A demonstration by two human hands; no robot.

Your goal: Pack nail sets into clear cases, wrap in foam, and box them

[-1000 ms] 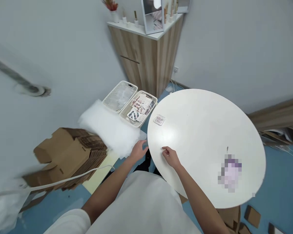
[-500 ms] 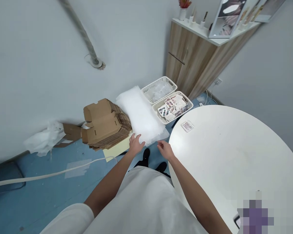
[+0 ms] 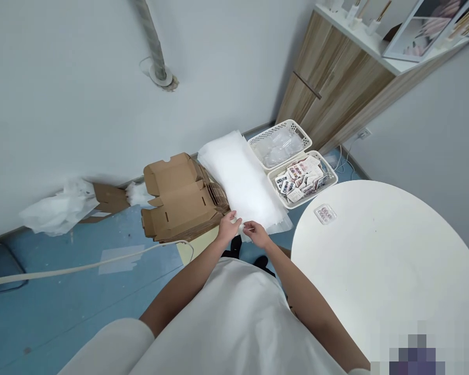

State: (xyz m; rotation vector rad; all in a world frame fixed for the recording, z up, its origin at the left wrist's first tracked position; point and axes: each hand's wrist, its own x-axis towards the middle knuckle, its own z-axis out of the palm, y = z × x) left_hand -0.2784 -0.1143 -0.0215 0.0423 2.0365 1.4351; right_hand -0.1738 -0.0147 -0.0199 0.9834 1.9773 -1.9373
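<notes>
As your half-curled left hand (image 3: 230,228) and right hand (image 3: 257,234) hang at the near edge of the stacked white plastic sheets (image 3: 245,179) left of the round white table (image 3: 398,265), none's lifted clear yet, any pinch impossible to tell.

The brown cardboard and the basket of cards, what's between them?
In the head view, a stack of white sheets lies between the brown cardboard and the basket of cards.

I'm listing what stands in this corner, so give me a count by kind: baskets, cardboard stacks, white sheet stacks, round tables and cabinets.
Baskets: 2
Cardboard stack: 1
White sheet stack: 1
Round table: 1
Cabinet: 1
Total: 6
</notes>
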